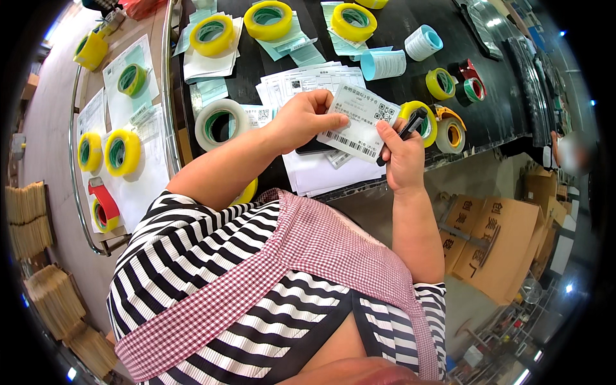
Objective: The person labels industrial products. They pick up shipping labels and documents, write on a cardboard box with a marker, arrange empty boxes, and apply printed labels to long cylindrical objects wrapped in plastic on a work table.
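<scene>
Your shipping label (359, 122), a white slip with a barcode strip and a square code, sits tilted above the near edge of the black table (398, 38), just right of the picture's centre. Your left hand (305, 115) comes at it from nine o'clock, fingers curled and the thumb pressed flat across the label's left edge, so it is clamped on the slip. Beneath that hand a dark flat object shows only as a sliver; you cannot tell what it is. Your right hand (401, 157) meets the label's lower right corner from five o'clock, fingers folded around a black marker (407, 128) that points up toward one o'clock, with a fingertip touching the paper.

Under the label, at six o'clock, lies a stack of white sheets (327, 173), overhanging the table edge. At three o'clock, just beside the marker, stands a yellow tape roll (427, 122), partly hidden by your right hand, and next to it a tape dispenser (451, 131). At nine o'clock, past your left wrist, lies a white tape roll (220, 123). More yellow rolls (269, 19) rest on papers at twelve o'clock. Cardboard boxes (494, 244) stand on the floor at four o'clock.
</scene>
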`<action>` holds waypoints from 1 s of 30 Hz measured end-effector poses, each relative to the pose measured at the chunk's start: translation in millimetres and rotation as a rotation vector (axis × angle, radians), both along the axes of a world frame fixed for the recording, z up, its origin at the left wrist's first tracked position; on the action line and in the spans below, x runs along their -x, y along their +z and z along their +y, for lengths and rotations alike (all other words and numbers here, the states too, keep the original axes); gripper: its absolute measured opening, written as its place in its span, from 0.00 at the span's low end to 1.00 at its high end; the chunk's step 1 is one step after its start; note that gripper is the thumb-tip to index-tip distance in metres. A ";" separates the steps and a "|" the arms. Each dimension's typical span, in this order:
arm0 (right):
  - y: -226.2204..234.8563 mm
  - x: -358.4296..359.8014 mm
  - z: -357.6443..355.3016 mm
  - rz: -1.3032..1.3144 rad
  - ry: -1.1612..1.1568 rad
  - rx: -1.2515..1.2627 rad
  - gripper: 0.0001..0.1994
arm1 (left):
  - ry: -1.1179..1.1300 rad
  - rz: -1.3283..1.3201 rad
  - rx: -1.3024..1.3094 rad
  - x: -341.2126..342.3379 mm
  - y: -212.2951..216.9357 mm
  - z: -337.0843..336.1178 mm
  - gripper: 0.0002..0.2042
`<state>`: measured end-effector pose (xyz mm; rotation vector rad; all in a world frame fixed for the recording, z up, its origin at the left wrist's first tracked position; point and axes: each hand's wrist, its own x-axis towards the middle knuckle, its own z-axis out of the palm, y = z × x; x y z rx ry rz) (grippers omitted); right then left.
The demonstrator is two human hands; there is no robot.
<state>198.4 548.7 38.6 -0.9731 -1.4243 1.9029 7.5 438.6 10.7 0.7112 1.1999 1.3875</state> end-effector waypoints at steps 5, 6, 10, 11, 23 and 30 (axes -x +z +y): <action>0.7 -2.3 -5.6 -0.016 -0.012 -0.007 0.12 | 0.005 -0.029 -0.022 -5.6 0.1 -4.7 0.10; 0.8 -3.0 -6.6 -0.005 -0.011 -0.004 0.12 | 0.005 -0.053 -0.030 -7.1 0.4 -5.5 0.10; 2.0 -6.6 -12.1 -0.010 -0.041 -0.005 0.12 | -0.013 -0.105 -0.022 -11.7 2.6 -7.9 0.11; 2.4 -7.8 -13.9 -0.007 -0.045 -0.003 0.12 | -0.021 -0.108 -0.025 -12.9 3.0 -8.5 0.11; 5.7 -21.2 -36.5 0.048 -0.087 0.072 0.07 | -0.070 -0.187 -0.060 -29.0 -1.2 -17.6 0.14; 11.7 -34.3 -41.9 0.094 -0.270 -0.017 0.05 | -0.115 -0.333 0.008 -27.4 5.4 -36.2 0.10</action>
